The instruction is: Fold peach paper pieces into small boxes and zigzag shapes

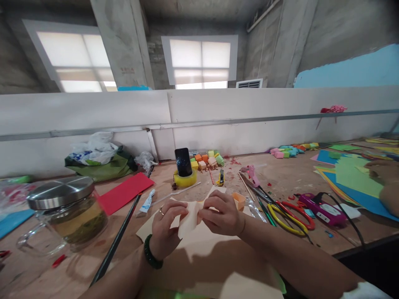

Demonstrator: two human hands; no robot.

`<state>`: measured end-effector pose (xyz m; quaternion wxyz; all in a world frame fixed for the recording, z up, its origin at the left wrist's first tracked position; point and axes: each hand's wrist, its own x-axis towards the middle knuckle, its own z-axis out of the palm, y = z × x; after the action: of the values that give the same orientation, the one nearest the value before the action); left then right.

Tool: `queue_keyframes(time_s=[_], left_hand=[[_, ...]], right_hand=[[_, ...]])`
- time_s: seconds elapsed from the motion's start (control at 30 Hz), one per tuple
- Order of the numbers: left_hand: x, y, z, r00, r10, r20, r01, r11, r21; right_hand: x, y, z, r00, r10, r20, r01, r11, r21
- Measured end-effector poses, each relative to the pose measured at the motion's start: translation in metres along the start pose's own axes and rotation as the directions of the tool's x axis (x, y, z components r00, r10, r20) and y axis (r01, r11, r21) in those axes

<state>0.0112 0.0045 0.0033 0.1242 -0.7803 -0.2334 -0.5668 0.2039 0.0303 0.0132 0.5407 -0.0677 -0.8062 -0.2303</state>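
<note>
Between both hands is a small piece of cream paper (188, 221), bent into a curve. My left hand (166, 228), with a ring and a dark green bead bracelet, pinches its left side. My right hand (220, 212) pinches the paper's right edge, fingers closed. Beneath the hands lies a large peach-coloured sheet (215, 257), partly in the shadow of the arms. A small orange folded paper box (238, 201) stands just beyond my right hand. The fingertips partly hide where the paper is gripped.
A glass tea mug (73, 220) stands at left, near red paper (126, 192). A phone (183, 162) leans on a yellow tape roll (186, 179). Scissors (260, 193), pliers (288, 220), a purple power strip (322, 209) and another person's hand (388, 182) are at right.
</note>
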Motion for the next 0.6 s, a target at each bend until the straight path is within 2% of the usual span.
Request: queue_keyframes(time_s=[0.2,0.33,0.43,0.6], left_hand=[[0.006,0.006,0.001,0.996,0.082,0.022,-0.082,0.996,0.015],[0.007,0.006,0.002,0.996,0.084,0.039,-0.085,0.996,0.033],[0.003,0.001,0.003,0.998,0.041,0.042,-0.042,0.999,0.021],[-0.003,-0.010,0.007,0.986,-0.137,0.096,0.140,0.990,-0.026]], right_hand=[[0.000,-0.003,0.004,0.999,0.025,0.029,-0.024,0.999,-0.043],[-0.001,-0.004,0.006,0.997,0.050,0.065,-0.047,0.998,-0.051],[-0.001,-0.004,0.006,0.990,0.081,0.113,-0.081,0.997,-0.008],[-0.004,-0.001,0.009,0.975,0.157,0.157,-0.166,0.985,0.049]])
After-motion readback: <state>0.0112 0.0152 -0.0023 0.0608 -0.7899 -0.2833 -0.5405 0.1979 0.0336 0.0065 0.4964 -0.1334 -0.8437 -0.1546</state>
